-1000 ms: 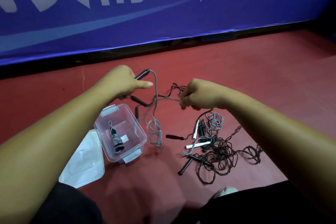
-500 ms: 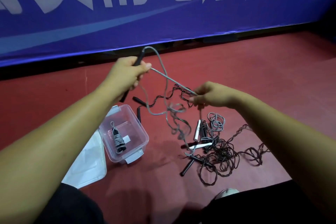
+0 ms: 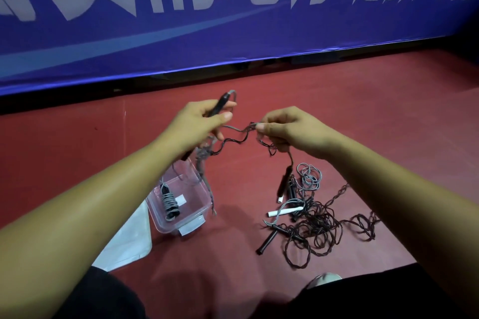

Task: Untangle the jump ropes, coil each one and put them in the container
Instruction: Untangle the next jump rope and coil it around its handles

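My left hand (image 3: 201, 124) grips a black jump rope handle (image 3: 219, 105), and the grey rope (image 3: 204, 163) hangs in loops below it over the container. My right hand (image 3: 285, 129) pinches the grey cord together with a dark cord (image 3: 230, 141) that sags between both hands. A black handle (image 3: 283, 184) dangles from the right hand. The clear plastic container (image 3: 193, 217) on the floor holds one coiled grey rope (image 3: 169, 202). A tangled pile of dark rope (image 3: 318, 228) with black and white handles lies to the right.
The container's white lid (image 3: 127, 243) lies on the red floor to the left of the box. A small grey coil (image 3: 308, 177) sits behind the tangle. A blue banner (image 3: 233, 21) runs along the back. My dark-clothed knees and a shoe tip (image 3: 324, 278) are at the bottom.
My hands have come closer together and lower. The grey rope, stretched between them before, now hangs bunched under the left hand, and the right hand has lifted a dark cord with its handle.
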Available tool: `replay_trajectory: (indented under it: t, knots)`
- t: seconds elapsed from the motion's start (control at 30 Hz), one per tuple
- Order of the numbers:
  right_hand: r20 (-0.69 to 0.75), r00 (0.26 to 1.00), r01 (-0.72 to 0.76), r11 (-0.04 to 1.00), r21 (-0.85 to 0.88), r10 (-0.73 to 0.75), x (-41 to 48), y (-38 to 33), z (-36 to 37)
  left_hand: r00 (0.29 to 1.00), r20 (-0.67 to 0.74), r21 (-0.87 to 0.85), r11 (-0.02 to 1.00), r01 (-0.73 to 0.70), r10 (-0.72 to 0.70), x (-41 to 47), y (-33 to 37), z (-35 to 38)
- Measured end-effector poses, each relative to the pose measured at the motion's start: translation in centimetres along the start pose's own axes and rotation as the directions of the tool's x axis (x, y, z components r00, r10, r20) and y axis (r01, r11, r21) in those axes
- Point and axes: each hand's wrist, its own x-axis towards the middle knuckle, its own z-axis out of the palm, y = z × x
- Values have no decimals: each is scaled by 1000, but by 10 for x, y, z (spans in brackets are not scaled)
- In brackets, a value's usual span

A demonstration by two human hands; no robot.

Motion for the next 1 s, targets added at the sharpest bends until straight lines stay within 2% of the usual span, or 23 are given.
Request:
replay_trajectory:
  t: [0.07, 0.17, 0.23, 0.37, 0.5, 0.53, 0.6, 0.67, 0.7, 0.73, 0.77, 0.83, 0.9, 1.0]
  knots:
    - [19, 999, 40, 998, 40, -41, 1, -7, 6, 992, 122, 37, 999, -39, 34, 0, 6, 5]
    - [13, 997, 78, 989, 123, -80, 1, -14, 8, 965, 262, 96, 995, -31, 4, -3, 6, 6]
    - [12, 998, 59, 997, 51, -59, 0, -11, 6, 981, 193, 24, 1000, -11, 7, 0, 6, 6]
    - [23, 995, -96, 988, -124, 99, -1, 14, -5, 995, -76, -190, 981, 46, -61, 13, 3, -12]
    - [-21, 989, -151, 976, -155, 149, 0, 26, -9, 989, -88, -111, 988, 112, -122, 14, -12, -17]
    - [-25, 989, -147, 984, -104, 146, 1, 25, -6, 985, -129, -56, 992, 110, -116, 15, -14, -18]
    - [-38, 986, -155, 979, 134, 162, 2, 20, 2, 969, -243, 196, 976, 91, -41, 19, -17, -20]
    - [-62, 973, -178, 891, 418, 223, 4, 10, 7, 960, -277, 366, 927, 78, 28, 19, -15, -19]
    - [-56, 962, -192, 811, 553, 266, 6, 5, 8, 967, -254, 345, 936, 69, 22, 18, -15, -16]
    - [-39, 950, -203, 707, 678, 310, 8, -1, 9, 979, -203, 249, 966, 69, -18, 15, -15, -9]
    - [-16, 939, -203, 592, 780, 344, 9, -6, 10, 989, -114, 90, 991, 101, -90, 11, -15, -1]
    - [22, 927, -187, 411, 892, 375, 11, -14, 13, 964, 145, -236, 938, 254, -225, -4, -8, 17]
    - [32, 917, -172, 321, 931, 398, 9, -19, 18, 898, 349, -360, 847, 391, -267, -16, -1, 29]
    - [33, 904, -154, 254, 955, 425, 9, -21, 20, 826, 502, -372, 797, 475, -258, -25, 8, 33]
